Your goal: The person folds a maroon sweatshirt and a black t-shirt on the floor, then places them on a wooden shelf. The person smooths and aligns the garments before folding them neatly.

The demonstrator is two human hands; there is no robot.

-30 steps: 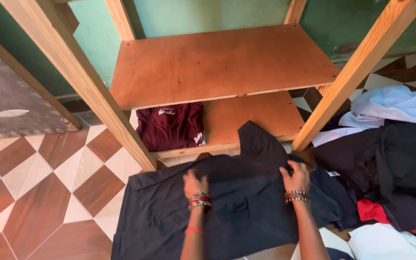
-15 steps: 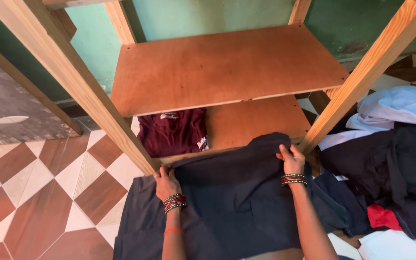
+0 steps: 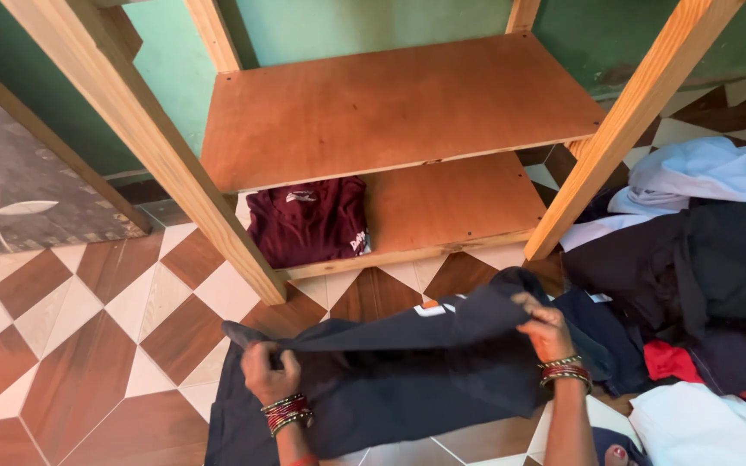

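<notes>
We pinch the dark shirt [image 3: 390, 380] at its folded edge, left hand [image 3: 269, 373] at 7 o'clock, right hand [image 3: 546, 332] at 5, over the floor [image 3: 71, 345]. Best keep the edge taut and level.

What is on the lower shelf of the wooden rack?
A folded maroon shirt lies at the left end of the lower shelf; the rest of its visible board is bare. The upper shelf covers the back of it, so anything lying there cannot be seen.
</notes>
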